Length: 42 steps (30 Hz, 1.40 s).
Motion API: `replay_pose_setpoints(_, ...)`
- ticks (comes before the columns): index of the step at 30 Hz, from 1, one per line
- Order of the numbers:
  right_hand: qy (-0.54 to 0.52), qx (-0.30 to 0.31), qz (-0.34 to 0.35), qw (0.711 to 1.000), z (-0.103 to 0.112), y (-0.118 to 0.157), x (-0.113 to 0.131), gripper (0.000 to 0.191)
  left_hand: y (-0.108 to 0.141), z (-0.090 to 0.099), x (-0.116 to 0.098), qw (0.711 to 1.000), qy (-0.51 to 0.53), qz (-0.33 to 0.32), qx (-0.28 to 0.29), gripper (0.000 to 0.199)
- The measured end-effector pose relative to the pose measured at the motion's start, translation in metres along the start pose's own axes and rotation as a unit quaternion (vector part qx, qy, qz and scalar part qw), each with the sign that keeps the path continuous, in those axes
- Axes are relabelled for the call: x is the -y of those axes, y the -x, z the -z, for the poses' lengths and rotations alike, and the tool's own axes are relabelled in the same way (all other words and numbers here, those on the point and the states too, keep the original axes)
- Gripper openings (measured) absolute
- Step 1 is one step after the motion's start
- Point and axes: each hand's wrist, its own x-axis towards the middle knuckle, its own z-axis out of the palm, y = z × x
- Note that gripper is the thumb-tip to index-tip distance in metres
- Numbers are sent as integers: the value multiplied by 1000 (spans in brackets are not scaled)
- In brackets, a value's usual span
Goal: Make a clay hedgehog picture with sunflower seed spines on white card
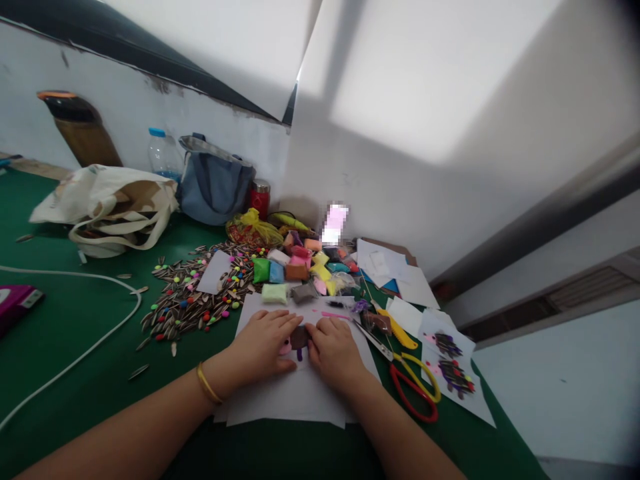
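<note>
Your left hand [267, 343] lies palm down with its fingers extended and the thumb spread away from them, the fingertips reaching the flat, rounded, dark-brown clay-like piece [300, 337]. Your right hand [335, 350] is curled at that piece's other side, fingertips at its edge; you cannot tell from this view whether they pinch it. The brown piece sits between your hands on the stacked white paper sheets [287, 403], with a small pink clay-like piece [285, 347] beside your left hand and a short purple clay-like strip [300, 355] just below the brown.

A yellow metal bangle [206, 385] circles your left wrist. To the right of your right hand lie the metal scissors with one red and one yellow handle [386, 352], near the yellow plastic-handled cutter [401, 329]. Beyond them, a white sheet [477, 395] carries two seed-covered figures. Past your fingers are the pale-green soft packet [274, 293] and other coloured packets. Left of these, striped seeds [193, 310] and bright little beads spread over the green bench [107, 327].
</note>
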Motion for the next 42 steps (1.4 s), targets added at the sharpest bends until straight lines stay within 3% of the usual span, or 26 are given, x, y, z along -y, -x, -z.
replay_pose_setpoints(8,-86,-28,-28,995,-5,0,-7,32,1,0,0,1000,-2,3,-6,86)
replay_pose_setpoints(19,-57,-4,-11,998,-3,-4,0,32,1,1,-1,1000,2,6,-2,86)
replay_pose_setpoints(24,-79,-22,-38,996,-4,-3,-6,34,1,2,-1,1000,-3,7,-4,85)
replay_pose_setpoints(34,-33,-6,-17,999,1,-5,4,29,1,-1,-1,1000,-2,4,-5,86)
replay_pose_setpoints(42,-46,-10,-13,999,-2,-4,4,35,1,-1,0,1000,9,4,-11,85)
